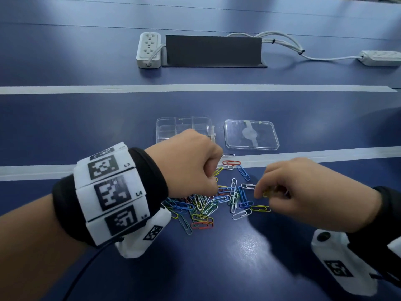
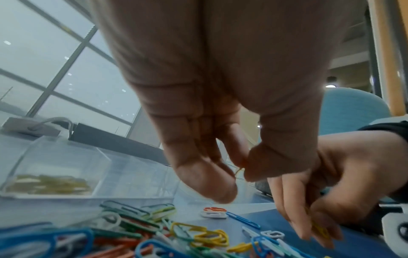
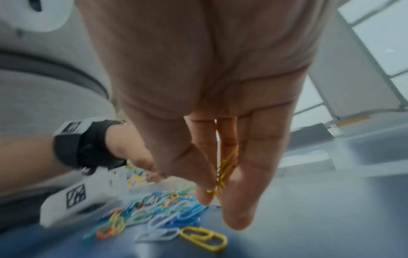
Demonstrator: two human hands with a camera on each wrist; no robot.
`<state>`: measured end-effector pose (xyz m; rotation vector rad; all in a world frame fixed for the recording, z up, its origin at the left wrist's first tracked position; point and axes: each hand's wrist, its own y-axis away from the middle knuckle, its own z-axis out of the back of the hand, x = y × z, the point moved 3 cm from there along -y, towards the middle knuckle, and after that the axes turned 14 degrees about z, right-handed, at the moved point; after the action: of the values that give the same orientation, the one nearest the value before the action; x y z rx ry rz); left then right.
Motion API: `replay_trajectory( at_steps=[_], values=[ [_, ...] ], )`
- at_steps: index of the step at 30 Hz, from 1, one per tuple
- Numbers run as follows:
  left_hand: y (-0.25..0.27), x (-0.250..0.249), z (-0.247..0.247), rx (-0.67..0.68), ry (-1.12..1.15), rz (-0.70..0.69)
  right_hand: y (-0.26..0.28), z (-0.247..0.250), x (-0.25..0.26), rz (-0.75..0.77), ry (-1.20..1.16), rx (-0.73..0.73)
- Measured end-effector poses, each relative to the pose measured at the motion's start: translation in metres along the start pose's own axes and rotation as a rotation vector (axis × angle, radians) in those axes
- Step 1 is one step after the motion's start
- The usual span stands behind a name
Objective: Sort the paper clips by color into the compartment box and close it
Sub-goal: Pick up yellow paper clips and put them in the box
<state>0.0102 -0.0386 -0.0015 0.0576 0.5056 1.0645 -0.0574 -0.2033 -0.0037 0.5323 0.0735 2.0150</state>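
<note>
— Two hands, both on yellow. Our left hand (image 1: 191, 164) pinches a yellow clip (image 1: 218, 171) between thumb and forefinger, the other fingers curled in; our right hand (image 1: 303, 192) nips a small bunch of yellow clips (image 3: 225, 169) between thumb and fingertips.

— So we judge the step in hand to be the yellow pick?

— Yes. The left wrist view shows yellowish clips already lying in one cell of the compartment box (image 1: 184, 124), and the other cells look bare, though the hand hides part of the box from the head view.

— Where does the rest sit?

— The mixed pile of paper clips (image 1: 206, 205) lies on the blue table (image 1: 217, 268) between our hands, just this side of the box. The clear lid (image 1: 251, 134) lies flat beside the box, apart from it, to its right.

— And the next move?

— We reckon it calls for carrying both pinches over the pile to the yellow cell and letting go low, so nothing bounces into a neighbouring cell. One yellow clip (image 1: 260, 208) lies loose near our right hand, and more are tangled in the heap.

— How do the hands stand?

— Both hover just above the table, backs up, fingers pointing down at the pile, wrists lifted clear.
</note>
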Motion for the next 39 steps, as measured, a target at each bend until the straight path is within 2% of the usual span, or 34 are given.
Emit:
replay_trajectory(
  at_steps=[2, 5, 11, 17, 20, 24, 27, 32, 39],
  values=[
    [0.001, 0.002, 0.001, 0.013, 0.016, 0.011, 0.000, -0.008, 0.006, 0.033, 0.120, 0.075],
    [0.000, 0.010, 0.007, -0.044, 0.038, 0.026, 0.000, -0.017, 0.013, 0.032, 0.238, 0.188],
    [-0.005, 0.035, 0.032, -0.169, 0.093, 0.091, 0.000, -0.019, 0.016, -0.025, 0.268, 0.194],
    [-0.009, 0.050, 0.036, -0.230, 0.000, 0.123, -0.005, 0.012, 0.021, -0.068, 0.243, 0.106],
    [-0.013, 0.053, 0.034, -0.266, -0.041, 0.141, -0.020, 0.035, 0.035, 0.005, 0.229, 0.017],
    [-0.017, 0.059, 0.032, -0.260, -0.058, 0.190, -0.066, 0.051, 0.052, 0.097, 0.080, -0.193],
    [-0.016, 0.063, 0.032, -0.267, -0.066, 0.213, -0.111, 0.046, 0.055, 0.093, -0.001, -0.271],
    [-0.008, 0.073, 0.034, -0.257, -0.054, 0.272, -0.153, 0.039, 0.056, 0.064, -0.055, -0.272],
    [0.001, 0.084, 0.039, -0.288, 0.001, 0.305, -0.159, 0.041, 0.066, 0.070, -0.104, -0.212]
  ],
)
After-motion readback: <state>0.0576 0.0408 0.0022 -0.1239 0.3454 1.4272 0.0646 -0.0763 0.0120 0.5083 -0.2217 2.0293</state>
